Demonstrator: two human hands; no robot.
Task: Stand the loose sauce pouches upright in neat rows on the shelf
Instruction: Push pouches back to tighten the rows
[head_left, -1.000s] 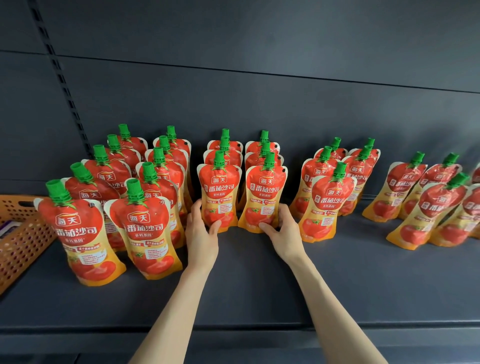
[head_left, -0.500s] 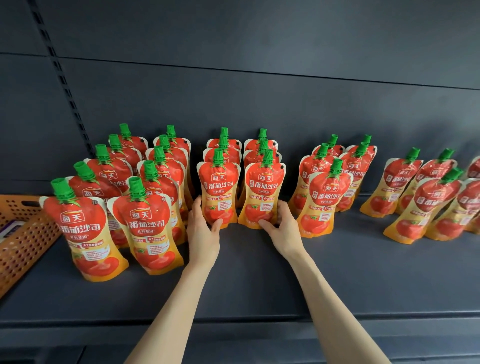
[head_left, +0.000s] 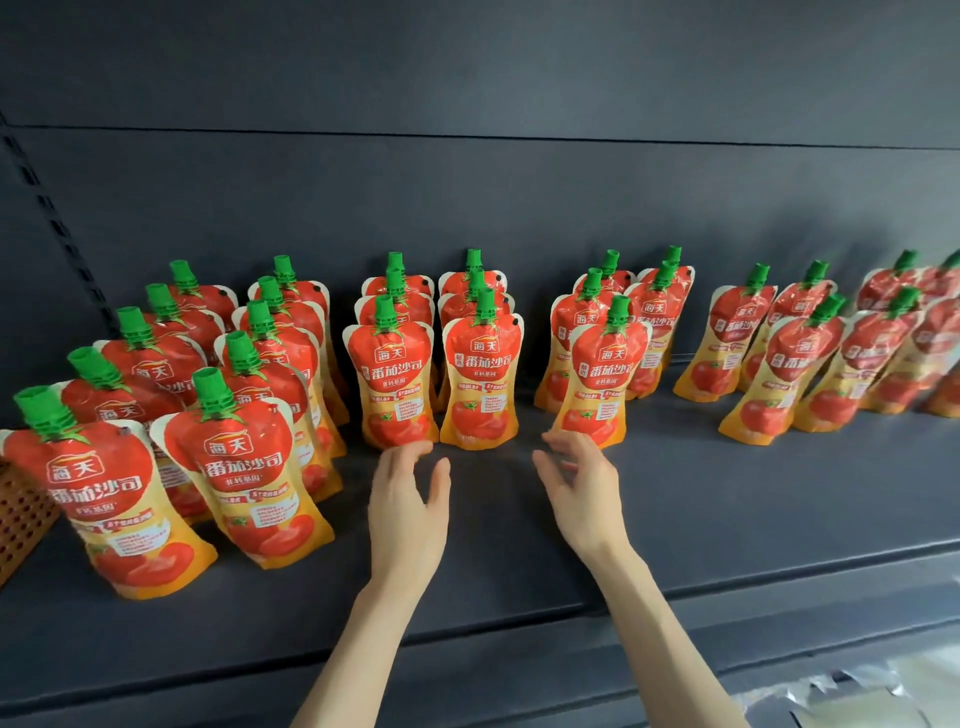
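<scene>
My left hand (head_left: 410, 499) and right hand (head_left: 582, 493) hover mid-frame, fingers loose, just short of the pouches (head_left: 480, 374); open shelf (head_left: 727, 519) runs lower right.

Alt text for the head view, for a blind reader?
Both open, the left hand and right hand hover before the middle rows of upright red sauce pouches on a dark shelf; an orange basket sits far left.

A dark shelf (head_left: 727, 519) is viewed close up through a single wide-angle camera worn on the head, pointed forward and slightly down. The back panel (head_left: 467, 182) is framed across the upper half, rows of sauce pouches (head_left: 483, 374) across the middle. The left hand (head_left: 410, 499) and right hand (head_left: 582, 488) are caught low at centre, forearms cut by the bottom edge.
</scene>
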